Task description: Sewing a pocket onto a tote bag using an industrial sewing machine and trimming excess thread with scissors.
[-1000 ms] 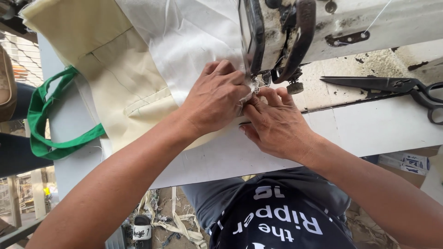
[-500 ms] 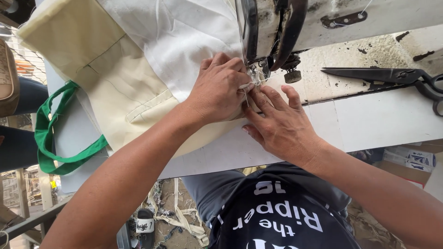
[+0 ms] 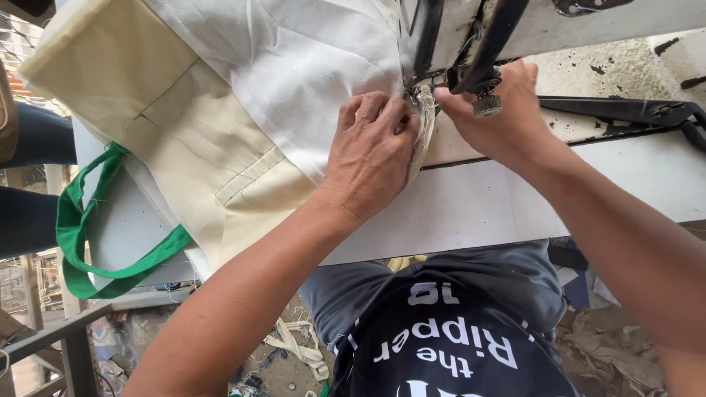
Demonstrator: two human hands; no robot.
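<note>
Right hand (image 3: pixel 500 117) has shifted behind the needle; both hands press white fabric (image 3: pixel 309 66).

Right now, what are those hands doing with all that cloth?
A person is working at a sewing machine. Their left hand presses flat on the white fabric, with its fingers bunched at the cloth's edge right by the needle area. Their right hand reaches in under the machine's head from the other side. A cream fabric piece lies beneath the white one, spread over the white table, and a green strap loop hangs off the table's edge. Dark scissors lie beside the machine.
</note>
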